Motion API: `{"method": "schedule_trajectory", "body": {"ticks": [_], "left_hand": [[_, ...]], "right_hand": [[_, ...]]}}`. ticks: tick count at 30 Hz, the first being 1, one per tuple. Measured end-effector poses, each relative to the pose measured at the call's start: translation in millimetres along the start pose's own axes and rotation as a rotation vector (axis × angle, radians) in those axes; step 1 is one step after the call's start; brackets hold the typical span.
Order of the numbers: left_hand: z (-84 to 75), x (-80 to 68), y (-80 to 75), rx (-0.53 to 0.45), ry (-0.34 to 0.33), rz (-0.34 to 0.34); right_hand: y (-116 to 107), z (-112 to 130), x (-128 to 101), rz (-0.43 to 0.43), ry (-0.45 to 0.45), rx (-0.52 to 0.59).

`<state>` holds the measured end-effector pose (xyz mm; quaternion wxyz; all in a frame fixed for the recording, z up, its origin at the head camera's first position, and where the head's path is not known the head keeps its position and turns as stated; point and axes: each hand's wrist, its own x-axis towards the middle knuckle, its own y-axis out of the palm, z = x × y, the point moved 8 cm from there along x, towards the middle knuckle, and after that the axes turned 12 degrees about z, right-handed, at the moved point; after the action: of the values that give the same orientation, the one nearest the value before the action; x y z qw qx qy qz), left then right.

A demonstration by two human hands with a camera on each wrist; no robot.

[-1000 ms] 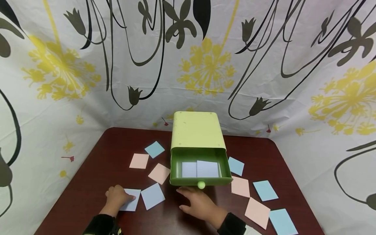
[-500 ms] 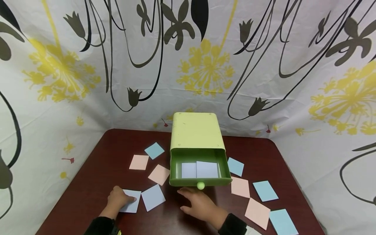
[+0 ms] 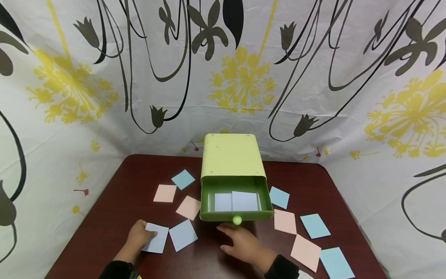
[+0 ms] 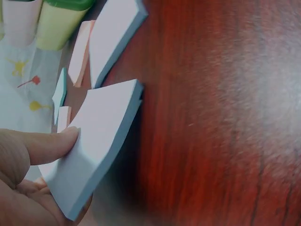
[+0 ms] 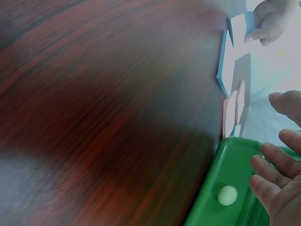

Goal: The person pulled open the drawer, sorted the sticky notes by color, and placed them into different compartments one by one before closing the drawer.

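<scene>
My left hand (image 3: 138, 235) pinches a pale blue-lavender sticky note pad (image 3: 156, 238) at its left side. In the left wrist view the thumb lies on top of the pad (image 4: 99, 122), with fingers beneath, and the pad is tilted with a dark shadow under it. A second lavender pad (image 3: 183, 235) lies just to its right. My right hand (image 3: 245, 246) has its fingers spread loosely and holds nothing, just in front of the pulled-out green drawer (image 3: 212, 217) and its round knob (image 3: 237, 220). Two lavender pads (image 3: 244, 201) lie inside the drawer.
The drawer belongs to a pale yellow box (image 3: 231, 155) at the table's back middle. Pink pads (image 3: 165, 193) and a turquoise pad (image 3: 183, 179) lie left of it. More pink (image 3: 306, 252) and turquoise pads (image 3: 337, 263) lie right. Patterned cloth (image 3: 237, 85) hangs behind the dark red table (image 3: 115, 217).
The lavender pad in my left hand has tilted and shifted slightly up and to the right. My right hand has shifted slightly rightward in view, with its fingers still loose.
</scene>
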<state>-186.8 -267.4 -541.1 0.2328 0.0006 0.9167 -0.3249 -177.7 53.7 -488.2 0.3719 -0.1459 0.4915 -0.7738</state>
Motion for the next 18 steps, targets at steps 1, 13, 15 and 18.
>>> {"method": "schedule_trajectory", "body": {"ticks": [1, 13, 15, 18], "left_hand": [[0.4, -0.3, -1.2, -0.01, -0.003, 0.007], [-53.1, -21.1, -39.3, 0.058, 0.175, -0.042], [-72.3, -27.0, -43.3, 0.071, 0.222, -0.055], [-102.0, -36.0, -46.9, 0.086, 0.29, -0.067]], "right_hand": [[0, -3, -2, 0.002, 0.005, 0.003], [-2, -50, -42, -0.078, 0.091, 0.046], [-4, -56, -47, -0.102, 0.098, 0.057], [-7, -63, -53, -0.124, 0.104, 0.074]]}}
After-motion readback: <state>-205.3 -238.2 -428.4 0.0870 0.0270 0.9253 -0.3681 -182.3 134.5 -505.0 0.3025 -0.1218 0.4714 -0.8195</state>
